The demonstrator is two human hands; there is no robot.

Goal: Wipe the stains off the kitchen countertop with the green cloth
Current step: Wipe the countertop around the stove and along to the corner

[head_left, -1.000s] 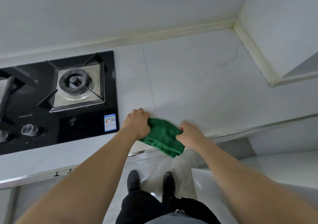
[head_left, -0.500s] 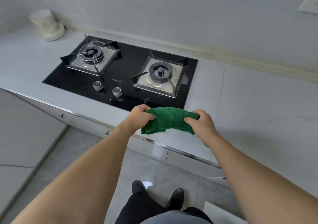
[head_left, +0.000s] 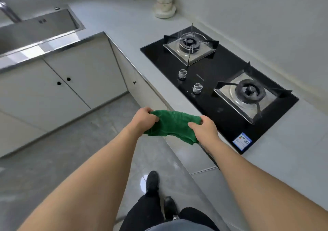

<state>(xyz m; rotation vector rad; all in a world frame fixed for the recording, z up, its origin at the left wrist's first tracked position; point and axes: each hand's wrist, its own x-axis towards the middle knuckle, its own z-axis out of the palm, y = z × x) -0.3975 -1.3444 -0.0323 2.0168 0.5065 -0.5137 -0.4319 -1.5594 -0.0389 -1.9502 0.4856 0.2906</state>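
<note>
The green cloth (head_left: 173, 125) hangs stretched between both hands, held in the air just off the front edge of the pale countertop (head_left: 124, 30). My left hand (head_left: 143, 119) grips its left end and my right hand (head_left: 203, 128) grips its right end. The cloth touches no surface. The L-shaped countertop runs from the right along the wall to the far left corner.
A black two-burner gas hob (head_left: 218, 86) with two knobs is set into the counter right of my hands. White stacked cups on a saucer (head_left: 164, 4) stand at the back. A steel sink (head_left: 35, 30) is at the far left above white cabinet doors (head_left: 71, 78).
The cloth has been lifted off the counter's edge and is now held in the air by both hands. My view has swung left past the hob toward the sink corner.
</note>
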